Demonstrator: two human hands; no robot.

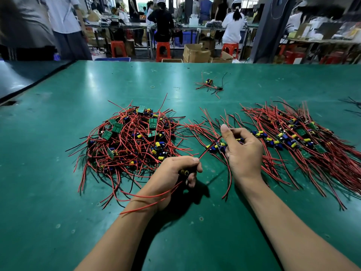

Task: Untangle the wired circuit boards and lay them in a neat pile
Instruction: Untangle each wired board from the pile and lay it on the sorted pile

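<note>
A tangled heap [132, 141] of small green circuit boards with red and black wires lies on the green table [58, 192], left of centre. To the right spreads a combed-out pile [297, 139] with its wires running roughly parallel. My left hand [175, 173] grips one wired board [184, 172] with a yellow capacitor; its red wires trail back over my wrist. My right hand [242, 151] holds a small bunch of boards [218, 146] between the two piles. A red wire stretches taut between my two hands.
A few stray wired boards [210, 85] lie further back on the table, with a rubber band [152, 87] to their left. More dark wires [351, 106] show at the right edge. Behind the table people work at benches with red stools and cardboard boxes.
</note>
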